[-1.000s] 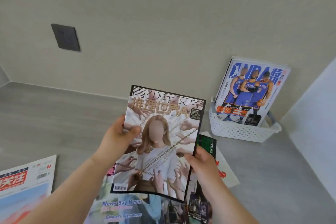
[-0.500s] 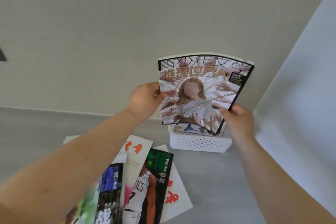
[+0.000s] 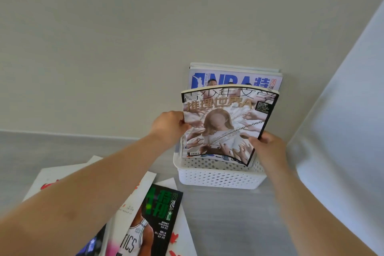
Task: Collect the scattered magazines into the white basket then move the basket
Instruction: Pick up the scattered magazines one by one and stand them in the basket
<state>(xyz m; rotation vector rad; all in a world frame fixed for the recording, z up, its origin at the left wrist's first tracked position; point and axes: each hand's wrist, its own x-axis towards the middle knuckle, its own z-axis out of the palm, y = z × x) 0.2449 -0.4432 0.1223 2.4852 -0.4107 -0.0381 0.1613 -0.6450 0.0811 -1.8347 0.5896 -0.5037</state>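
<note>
A magazine with a long-haired figure and chains on its cover (image 3: 226, 127) is held upright, its lower edge dipping into the white perforated basket (image 3: 220, 176). My left hand (image 3: 168, 129) pinches its left edge and my right hand (image 3: 268, 147) grips its lower right corner. Behind it in the basket a blue basketball magazine (image 3: 234, 79) leans against the wall. On the floor at lower left lie more magazines: a black one with green lettering and a basketball player (image 3: 151, 224) and white ones with red characters (image 3: 62, 181), partly hidden under my left arm.
The basket stands on grey floor against a beige wall (image 3: 145, 37). A pale panel (image 3: 342, 120) rises close on the basket's right. Bare floor lies in front of the basket (image 3: 232, 220).
Both hands have carried the chain-cover magazine from above the floor pile over to the basket, and its bottom edge now sits inside the basket in front of the blue magazine.
</note>
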